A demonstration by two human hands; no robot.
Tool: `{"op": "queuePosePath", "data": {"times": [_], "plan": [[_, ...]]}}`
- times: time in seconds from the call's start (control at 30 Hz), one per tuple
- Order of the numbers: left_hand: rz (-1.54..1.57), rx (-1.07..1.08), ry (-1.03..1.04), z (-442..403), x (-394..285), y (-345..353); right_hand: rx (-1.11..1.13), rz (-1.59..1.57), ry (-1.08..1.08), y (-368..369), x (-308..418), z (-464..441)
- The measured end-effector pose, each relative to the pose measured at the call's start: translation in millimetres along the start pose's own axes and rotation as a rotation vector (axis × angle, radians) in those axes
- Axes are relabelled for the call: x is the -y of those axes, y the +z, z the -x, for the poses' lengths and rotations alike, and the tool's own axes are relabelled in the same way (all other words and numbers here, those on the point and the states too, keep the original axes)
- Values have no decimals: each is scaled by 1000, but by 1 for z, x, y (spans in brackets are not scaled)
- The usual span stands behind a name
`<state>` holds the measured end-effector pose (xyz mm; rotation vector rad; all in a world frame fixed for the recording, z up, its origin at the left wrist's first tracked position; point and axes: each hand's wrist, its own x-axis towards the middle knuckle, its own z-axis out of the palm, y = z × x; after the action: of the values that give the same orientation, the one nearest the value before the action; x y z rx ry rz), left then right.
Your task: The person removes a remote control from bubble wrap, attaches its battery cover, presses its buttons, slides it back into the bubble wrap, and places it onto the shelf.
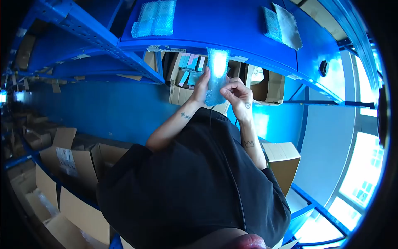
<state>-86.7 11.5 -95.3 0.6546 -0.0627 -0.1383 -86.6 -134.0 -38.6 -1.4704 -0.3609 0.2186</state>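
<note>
A long, narrow bubble-wrap pouch (216,81) is held upright in front of my chest, its upper part bright with glare. My left hand (201,88) grips its left side, thumb along the edge. At the lower right edge, my right hand (238,94) has its fingers curled in and the thumb and forefinger pinched on the wrap. What the pouch contains cannot be made out. On the blue shelf above lie a wide bubble-wrap pouch (154,18) at the left and, at the right, a small bubble-wrap pouch (272,24) beside a silvery bubble sheet (289,28).
Behind my hands, an open carton (179,94) holds several small pink, white and blue boxes (192,62). Another open carton (273,89) stands to its right. Open cartons (81,166) fill the lower left, and a carton (282,154) sits by my right elbow. Blue shelving (207,25) spans the front.
</note>
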Motion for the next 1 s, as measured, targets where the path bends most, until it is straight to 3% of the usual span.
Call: {"op": "queuePosePath", "data": {"times": [0.07,0.2,0.23,0.4,0.53,0.63,0.77,0.8,0.87,1.0], "plan": [[78,-54,6,0,-1,6,73,1,-92,-7,3,2],[293,-154,43,-16,-27,9,360,504,-629,-19,45,2],[290,-162,61,-21,-34,13,376,494,-638,-20,53,4],[474,-88,74,-44,-73,33,387,727,-775,-26,75,20],[636,151,84,-62,-107,46,177,905,-918,-45,61,16],[474,77,208,-70,-113,43,144,915,-907,-61,59,13],[280,-24,320,-73,-113,50,-127,360,-688,-64,89,4],[254,-50,331,-70,-110,57,-144,358,-683,-60,108,-2],[202,-94,355,-64,-102,72,201,759,-766,-53,137,-16],[124,-213,391,-52,-89,103,72,1046,-786,-23,115,-22]]}}
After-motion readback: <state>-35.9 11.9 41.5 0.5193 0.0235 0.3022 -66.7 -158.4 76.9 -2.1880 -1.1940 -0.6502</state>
